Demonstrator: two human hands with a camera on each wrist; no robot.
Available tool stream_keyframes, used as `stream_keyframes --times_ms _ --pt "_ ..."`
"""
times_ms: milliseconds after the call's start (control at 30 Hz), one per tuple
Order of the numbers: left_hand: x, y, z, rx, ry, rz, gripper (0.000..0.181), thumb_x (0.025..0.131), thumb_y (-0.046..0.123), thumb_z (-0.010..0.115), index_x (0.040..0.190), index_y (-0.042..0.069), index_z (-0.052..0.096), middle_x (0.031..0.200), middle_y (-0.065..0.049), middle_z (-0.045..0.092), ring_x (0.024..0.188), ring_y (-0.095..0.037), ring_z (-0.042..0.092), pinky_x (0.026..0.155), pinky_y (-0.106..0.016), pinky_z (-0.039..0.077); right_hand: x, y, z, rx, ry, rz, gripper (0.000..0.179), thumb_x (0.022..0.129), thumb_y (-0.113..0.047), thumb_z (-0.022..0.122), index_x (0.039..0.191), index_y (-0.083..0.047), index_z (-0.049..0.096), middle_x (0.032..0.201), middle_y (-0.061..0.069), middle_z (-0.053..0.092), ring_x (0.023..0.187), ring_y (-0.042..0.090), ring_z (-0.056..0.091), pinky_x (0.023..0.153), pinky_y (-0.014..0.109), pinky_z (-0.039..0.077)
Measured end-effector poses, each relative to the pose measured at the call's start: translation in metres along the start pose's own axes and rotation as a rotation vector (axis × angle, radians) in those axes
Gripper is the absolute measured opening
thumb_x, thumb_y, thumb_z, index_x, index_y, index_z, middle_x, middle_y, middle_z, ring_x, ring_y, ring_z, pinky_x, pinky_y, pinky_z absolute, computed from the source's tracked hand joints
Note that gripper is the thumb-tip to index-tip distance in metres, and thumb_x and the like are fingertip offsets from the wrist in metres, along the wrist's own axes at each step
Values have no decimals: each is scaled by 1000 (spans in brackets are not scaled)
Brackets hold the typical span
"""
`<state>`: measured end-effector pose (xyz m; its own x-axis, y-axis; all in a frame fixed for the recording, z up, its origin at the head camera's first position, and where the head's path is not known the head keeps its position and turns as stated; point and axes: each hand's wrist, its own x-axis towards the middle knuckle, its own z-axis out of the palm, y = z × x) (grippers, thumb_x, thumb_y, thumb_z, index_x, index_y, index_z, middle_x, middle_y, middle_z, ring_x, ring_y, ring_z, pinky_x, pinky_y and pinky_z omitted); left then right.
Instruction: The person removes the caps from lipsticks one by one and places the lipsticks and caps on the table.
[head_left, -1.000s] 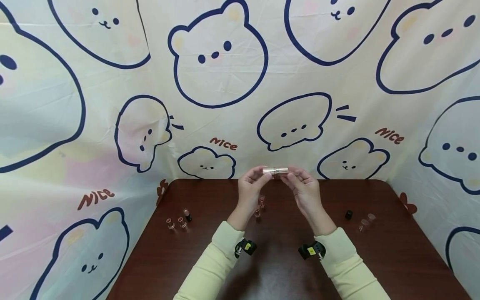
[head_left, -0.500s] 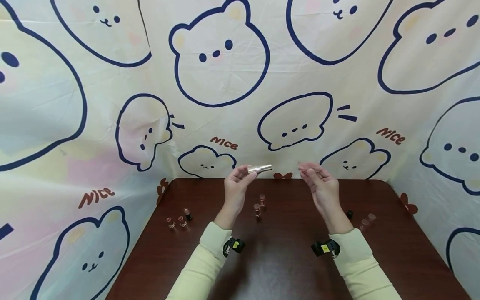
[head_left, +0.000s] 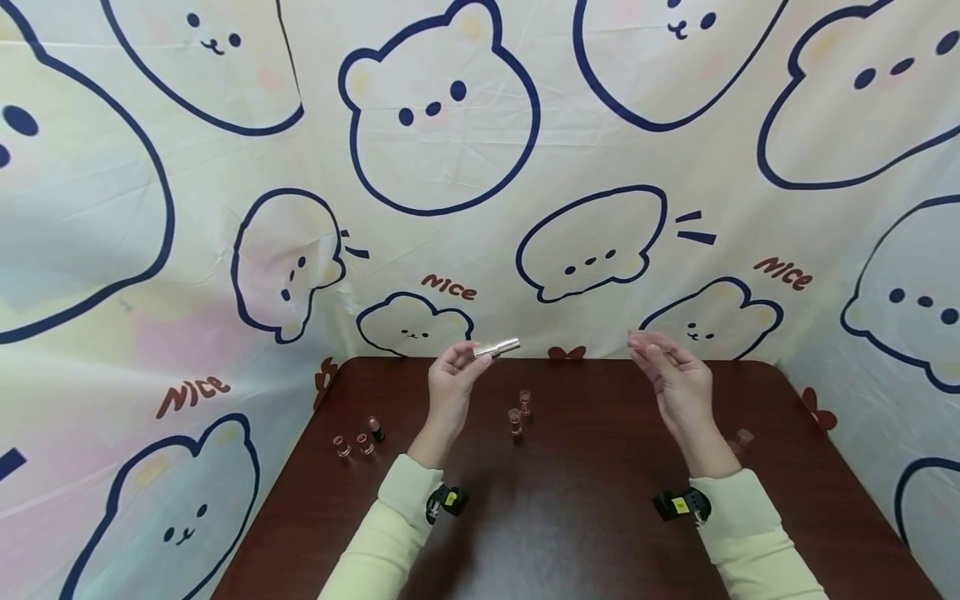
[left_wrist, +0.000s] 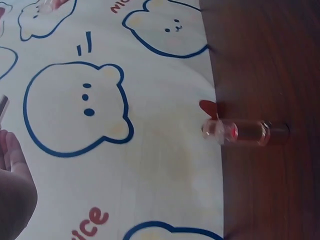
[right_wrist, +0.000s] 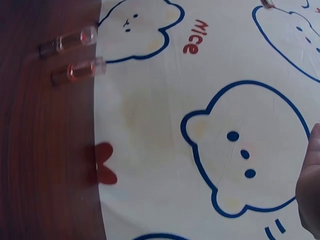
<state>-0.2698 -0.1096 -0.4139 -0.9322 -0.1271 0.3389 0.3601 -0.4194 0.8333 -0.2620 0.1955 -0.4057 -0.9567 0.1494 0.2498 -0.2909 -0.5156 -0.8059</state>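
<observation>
left hand (head_left: 452, 390) pinches the silver lipstick (head_left: 498, 347), held up in the air by the back edge of the counter (head_left: 562, 517). from where i sit, i see both hands have just moved apart, and the right hand (head_left: 681, 387) pinches what looks like the clear cap (left_wrist: 48, 6). so i think the pulling-off part is done. that cap is see-through and hard for me to make out. the right arm hides some clear bits (head_left: 744, 437). both wrist views cut the hands off.

Wide gap between hands (head_left: 450, 385) (head_left: 682, 387), upright tubes (head_left: 515, 422) below
</observation>
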Motion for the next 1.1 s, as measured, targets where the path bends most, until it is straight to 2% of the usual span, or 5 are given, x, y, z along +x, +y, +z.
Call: stream_keyframes --times_ms 267,433,633,867,1100 --pt "-4 0 -19 30 44 -7 16 86 -10 67 97 1 63 99 -10 70 90 -19 68 85 -32 53 -3 -8 -23 -37 9 -24 34 90 -6 66 121 8 62 108 11 71 99 19 68 87 31 48" --pt "-5 1 -28 22 65 -11 15 87 -9 65 100 -2 61 96 -9 70 90 -18 68 87 -36 53 -5 -12 -35 -43 19 -27 32 90 -5 66 120 8 64 112 14 69 100 19 68 87 31 49" --pt "-5 2 -38 33 63 14 26 88 -10 63 113 -15 55 98 -8 70 91 -18 67 88 -37 52 -9 -14 -50 -61 40 -34 33 90 -3 66 120 10 62 113 15 68 101 20 67 87 32 49" --pt "-7 4 -50 87 68 13 27 91 -6 62 117 -7 63 106 -11 69 94 -18 67 87 -32 52 -13 -17 -68 -104 82 -26 34 90 -4 66 121 9 62 111 11 69 100 18 68 87 32 48" --pt "-7 1 -63 125 81 13 29 91 -5 62 119 -14 60 105 -11 69 92 -18 67 86 -33 52 -16 -21 -85 -117 138 -33 34 88 -3 69 119 9 63 107 10 71 97 18 69 84 31 49"
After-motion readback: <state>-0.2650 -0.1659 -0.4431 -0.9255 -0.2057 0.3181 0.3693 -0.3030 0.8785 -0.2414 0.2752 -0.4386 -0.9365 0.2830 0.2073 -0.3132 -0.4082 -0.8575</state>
